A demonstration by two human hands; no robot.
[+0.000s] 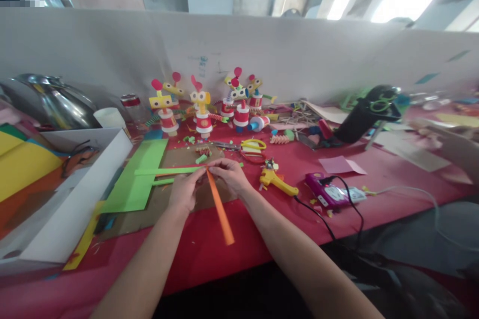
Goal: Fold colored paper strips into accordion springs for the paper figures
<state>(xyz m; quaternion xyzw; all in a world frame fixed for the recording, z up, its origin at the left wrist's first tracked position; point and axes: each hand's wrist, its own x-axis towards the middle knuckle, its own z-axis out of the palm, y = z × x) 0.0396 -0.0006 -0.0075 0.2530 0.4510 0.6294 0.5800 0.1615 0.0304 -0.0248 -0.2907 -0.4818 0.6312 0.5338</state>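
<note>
Head view — left hand [184, 190], right hand [231, 176] (both pinched) — on orange strip [219, 203].

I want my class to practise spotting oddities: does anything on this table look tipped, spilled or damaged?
A red-and-white cup piece lies on its side, while the cup figures beside it stand upright; it may have tipped or be unfinished.

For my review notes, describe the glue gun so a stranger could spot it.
On the red table, find the purple power strip. Left of it lies the yellow glue gun; unlike the scissors farther back, it has a pistol-like body and trails a black cord.
</note>
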